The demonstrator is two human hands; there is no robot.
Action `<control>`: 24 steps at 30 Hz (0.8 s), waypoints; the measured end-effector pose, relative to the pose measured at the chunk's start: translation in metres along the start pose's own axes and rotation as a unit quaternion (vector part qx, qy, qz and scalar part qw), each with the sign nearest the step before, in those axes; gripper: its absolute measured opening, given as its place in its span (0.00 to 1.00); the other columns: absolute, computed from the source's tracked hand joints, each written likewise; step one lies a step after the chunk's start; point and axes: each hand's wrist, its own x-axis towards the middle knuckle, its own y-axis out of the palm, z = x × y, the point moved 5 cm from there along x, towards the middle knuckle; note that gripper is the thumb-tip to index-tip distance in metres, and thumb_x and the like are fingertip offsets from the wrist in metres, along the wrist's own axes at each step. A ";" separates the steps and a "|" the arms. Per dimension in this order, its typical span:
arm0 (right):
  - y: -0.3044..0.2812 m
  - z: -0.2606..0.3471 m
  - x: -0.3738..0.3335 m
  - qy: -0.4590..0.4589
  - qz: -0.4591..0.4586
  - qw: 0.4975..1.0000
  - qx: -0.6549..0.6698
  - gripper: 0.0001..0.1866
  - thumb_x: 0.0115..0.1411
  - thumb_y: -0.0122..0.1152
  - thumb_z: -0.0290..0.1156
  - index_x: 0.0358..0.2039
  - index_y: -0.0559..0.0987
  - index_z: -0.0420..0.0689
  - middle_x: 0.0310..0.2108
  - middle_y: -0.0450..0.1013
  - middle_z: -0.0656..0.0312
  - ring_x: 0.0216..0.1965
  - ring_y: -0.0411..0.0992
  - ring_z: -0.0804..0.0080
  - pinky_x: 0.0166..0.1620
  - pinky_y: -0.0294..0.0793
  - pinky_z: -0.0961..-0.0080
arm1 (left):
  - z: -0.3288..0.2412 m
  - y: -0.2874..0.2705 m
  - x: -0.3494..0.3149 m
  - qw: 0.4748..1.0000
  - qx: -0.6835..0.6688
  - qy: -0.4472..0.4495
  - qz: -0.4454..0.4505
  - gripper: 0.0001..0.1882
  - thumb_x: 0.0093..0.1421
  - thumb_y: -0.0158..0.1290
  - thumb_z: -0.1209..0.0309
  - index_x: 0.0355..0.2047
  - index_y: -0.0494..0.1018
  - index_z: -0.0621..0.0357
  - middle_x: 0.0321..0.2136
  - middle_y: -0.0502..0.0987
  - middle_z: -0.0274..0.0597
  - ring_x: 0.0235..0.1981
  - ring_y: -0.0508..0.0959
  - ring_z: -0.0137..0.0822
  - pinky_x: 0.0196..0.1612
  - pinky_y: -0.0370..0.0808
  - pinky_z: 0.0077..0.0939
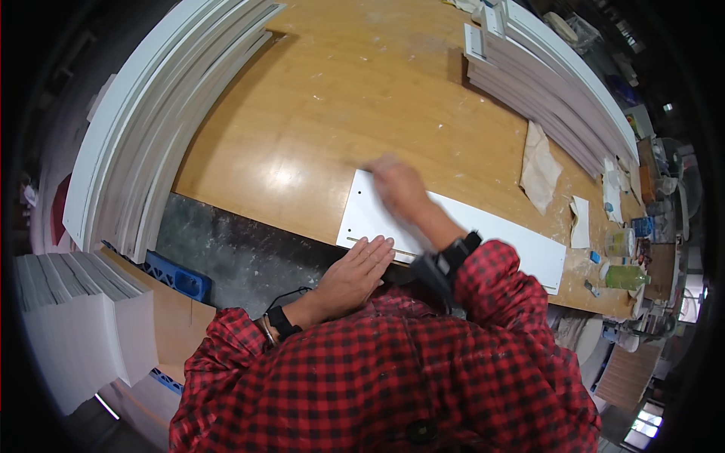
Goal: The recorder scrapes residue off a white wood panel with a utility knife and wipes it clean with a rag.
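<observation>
A long white panel (498,230) lies on the wooden worktable along its near edge. Small dark holes show near its left end, and a narrow groove runs along its near side. My left hand (355,268) rests with its fingers stretched out on the panel's near edge, close to the left end. Over the far left edge of the panel is my right hand (398,187), smeared by motion. Its fingers are too blurred to show whether anything is in them.
Stacks of white panels stand at the left (162,113) and far right (544,98) of the worktable (302,136). A pale cloth (540,166), a green bottle (623,277) and a small blue item (595,257) sit at the right. More stacked boards (83,317) are at lower left.
</observation>
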 end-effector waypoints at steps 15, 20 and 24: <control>0.004 0.019 -0.046 0.018 -0.087 0.996 -0.017 0.12 0.51 0.51 0.27 0.37 0.75 0.44 0.26 0.68 0.53 0.28 0.70 0.54 0.30 0.71 0.61 | 0.012 0.025 -0.012 0.999 0.039 0.027 0.006 0.28 0.52 0.51 0.69 0.53 0.61 0.67 0.55 0.62 0.54 0.58 0.62 0.49 0.61 0.55 0.44; -0.041 -0.055 -0.144 0.192 -0.223 0.954 -0.054 0.14 0.52 0.50 0.26 0.41 0.74 0.42 0.29 0.70 0.54 0.32 0.70 0.57 0.35 0.71 0.66 | 0.013 0.011 0.000 0.999 0.034 0.012 0.020 0.31 0.48 0.56 0.71 0.52 0.62 0.65 0.55 0.63 0.53 0.57 0.63 0.49 0.59 0.57 0.44; -0.162 -0.188 -0.321 0.475 -0.353 0.791 -0.155 0.14 0.51 0.52 0.31 0.37 0.77 0.40 0.27 0.73 0.48 0.31 0.73 0.54 0.37 0.71 0.64 | 0.003 0.003 0.019 0.998 0.009 0.042 0.039 0.33 0.46 0.59 0.70 0.53 0.62 0.65 0.55 0.63 0.52 0.57 0.63 0.49 0.59 0.56 0.44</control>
